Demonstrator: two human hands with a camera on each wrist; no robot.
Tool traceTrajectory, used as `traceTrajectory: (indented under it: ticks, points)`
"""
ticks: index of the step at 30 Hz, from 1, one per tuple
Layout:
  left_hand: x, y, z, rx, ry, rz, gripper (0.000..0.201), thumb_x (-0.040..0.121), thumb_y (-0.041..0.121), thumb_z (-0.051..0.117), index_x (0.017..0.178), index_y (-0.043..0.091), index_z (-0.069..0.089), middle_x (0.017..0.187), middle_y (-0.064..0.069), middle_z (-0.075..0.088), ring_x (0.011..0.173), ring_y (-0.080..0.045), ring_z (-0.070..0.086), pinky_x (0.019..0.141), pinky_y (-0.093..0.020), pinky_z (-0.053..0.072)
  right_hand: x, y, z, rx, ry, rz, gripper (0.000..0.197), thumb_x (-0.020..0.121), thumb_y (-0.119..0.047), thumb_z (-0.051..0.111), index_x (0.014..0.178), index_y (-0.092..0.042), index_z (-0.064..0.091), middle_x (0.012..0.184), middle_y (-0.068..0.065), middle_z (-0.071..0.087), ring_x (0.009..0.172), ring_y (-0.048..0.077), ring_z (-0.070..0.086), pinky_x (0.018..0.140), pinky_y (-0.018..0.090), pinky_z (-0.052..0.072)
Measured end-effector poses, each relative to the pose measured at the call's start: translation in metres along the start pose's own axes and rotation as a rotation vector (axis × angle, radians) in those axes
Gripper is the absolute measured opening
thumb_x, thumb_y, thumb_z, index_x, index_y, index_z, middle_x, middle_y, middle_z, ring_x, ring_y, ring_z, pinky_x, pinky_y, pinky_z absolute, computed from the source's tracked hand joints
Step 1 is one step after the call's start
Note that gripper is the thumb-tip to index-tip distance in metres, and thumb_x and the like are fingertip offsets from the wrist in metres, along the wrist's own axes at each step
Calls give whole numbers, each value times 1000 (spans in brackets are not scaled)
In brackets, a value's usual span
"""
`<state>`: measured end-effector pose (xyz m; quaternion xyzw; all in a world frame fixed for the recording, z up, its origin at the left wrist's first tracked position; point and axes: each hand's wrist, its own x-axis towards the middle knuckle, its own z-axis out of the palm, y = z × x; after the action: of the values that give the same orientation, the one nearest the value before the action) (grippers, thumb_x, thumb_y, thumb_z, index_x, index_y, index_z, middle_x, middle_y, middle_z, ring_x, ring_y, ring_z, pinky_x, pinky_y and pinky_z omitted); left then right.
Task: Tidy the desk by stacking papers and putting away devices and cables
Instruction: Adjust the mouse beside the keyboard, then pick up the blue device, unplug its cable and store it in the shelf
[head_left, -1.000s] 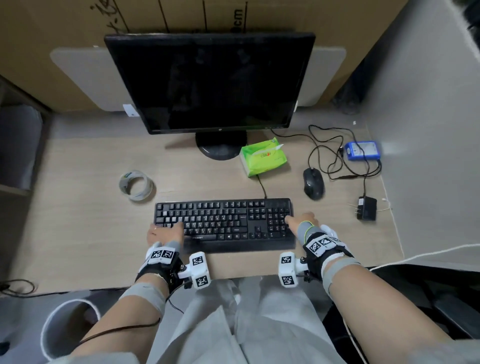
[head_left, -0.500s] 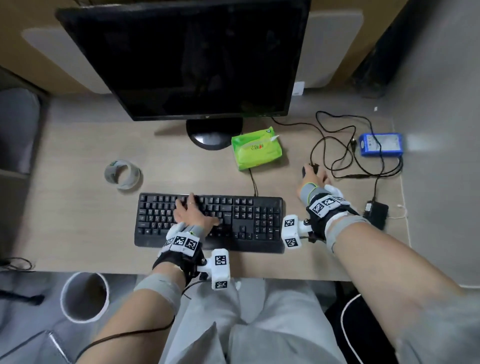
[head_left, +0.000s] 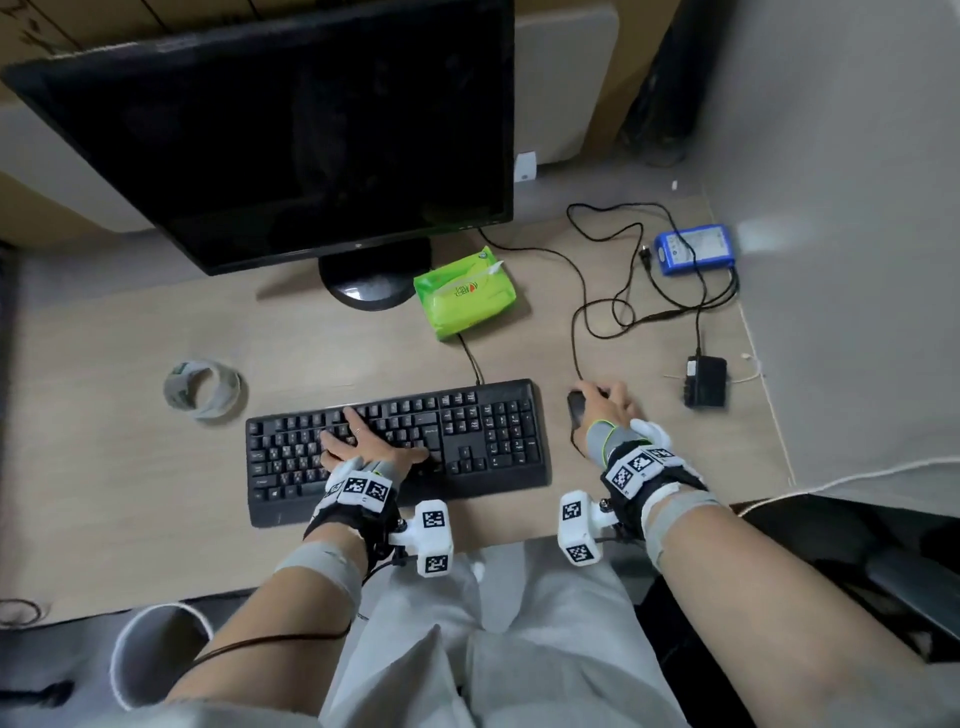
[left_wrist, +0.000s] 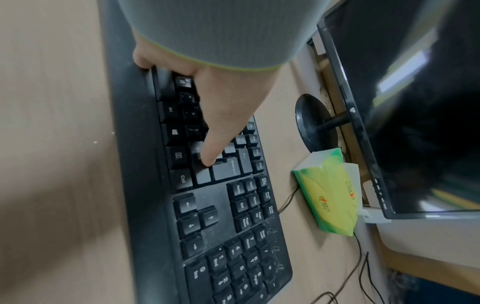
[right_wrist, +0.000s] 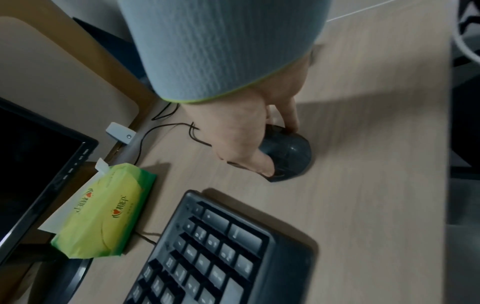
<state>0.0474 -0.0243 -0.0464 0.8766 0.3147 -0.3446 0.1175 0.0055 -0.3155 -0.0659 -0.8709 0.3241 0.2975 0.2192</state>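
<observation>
From the head view, my left hand (head_left: 363, 447) lies flat on the keyboard (head_left: 467, 441), fingers spread; right of the keyboard my right hand (head_left: 605, 402) covers the mouse (head_left: 574, 408) on the worktop (head_left: 130, 467). My left wrist view shows a straight thumb on the keys. My right wrist view shows fingers (right_wrist: 291, 115) clamped around the mouse.

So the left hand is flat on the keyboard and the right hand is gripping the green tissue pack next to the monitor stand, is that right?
Not quite. The left hand does lie on the keyboard, but the right hand grips the black mouse, not the green tissue pack. The right wrist view shows thumb and fingers round the mouse; the pack lies untouched by the monitor stand.
</observation>
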Motion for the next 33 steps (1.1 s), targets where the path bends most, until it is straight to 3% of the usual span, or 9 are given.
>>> traceTrajectory:
  ticks: [3, 6, 9, 14, 19, 24, 29, 31, 33]
  points:
    - [0, 0, -1, -2, 3, 7, 137, 57, 55, 88, 154, 40, -7, 164, -10, -7, 149, -38, 8, 116, -58, 24, -15, -1, 5, -6, -34, -41, 67, 82, -9, 59, 138, -42, 41, 150, 7, 22, 132, 37, 29, 108, 42, 31]
    - [2, 0, -1, 4, -1, 7, 132, 61, 56, 84, 154, 40, -7, 164, -10, -5, 148, -40, 11, 115, -59, 26, -21, -14, 4, 39, 65, -31, 66, 79, -12, 60, 136, -41, 43, 151, 3, 21, 135, 31, 23, 112, 40, 27]
    - [6, -2, -9, -52, -29, 11, 120, 66, 51, 80, 156, 41, 0, 164, -10, -1, 146, -41, 18, 112, -58, 31, -26, -40, -5, 105, 126, -96, 62, 81, -15, 60, 139, -31, 46, 146, 3, 36, 131, 30, 37, 110, 37, 33]
    - [12, -7, -25, -62, -109, 40, 104, 76, 52, 69, 156, 38, 4, 164, -12, -1, 144, -44, 23, 111, -49, 32, -28, -81, 6, 226, -177, 62, 43, 93, -16, 50, 136, -9, 50, 131, 13, 57, 115, 33, 56, 99, 34, 44]
    - [20, -13, -20, -158, -121, 37, 106, 75, 49, 71, 158, 35, 5, 164, -9, -12, 148, -44, 8, 119, -54, 19, -22, -90, 13, 287, -198, 84, 47, 85, -8, 52, 131, -13, 54, 124, 12, 61, 116, 33, 57, 98, 32, 46]
    - [23, -10, -15, -140, -129, 5, 116, 66, 54, 71, 156, 36, 0, 164, -10, -14, 149, -43, 5, 119, -55, 18, -13, -88, 15, 286, -221, 53, 38, 78, -9, 50, 114, -19, 61, 101, 8, 64, 100, 30, 63, 91, 33, 49]
    - [15, -1, -26, -232, -109, -24, 101, 73, 48, 67, 157, 31, 14, 164, -9, -5, 149, -41, 11, 118, -55, 21, -7, -85, 6, 299, -256, 51, 51, 79, -15, 59, 129, -7, 54, 120, 12, 61, 114, 33, 58, 100, 38, 47]
    - [6, 14, -34, -252, -43, 7, 87, 79, 46, 64, 155, 27, 25, 164, -10, 3, 149, -38, 15, 119, -51, 21, 0, -82, -6, 336, -244, 45, 60, 83, -15, 60, 140, -8, 44, 139, 10, 52, 128, 33, 50, 107, 37, 40]
    - [0, 36, -40, -281, 17, 82, 77, 81, 44, 62, 151, 25, 35, 162, -12, 17, 144, -37, 27, 117, -46, 26, 10, -78, -21, 362, -211, 32, 63, 85, -16, 62, 144, -11, 41, 144, 10, 49, 131, 31, 47, 110, 36, 37]
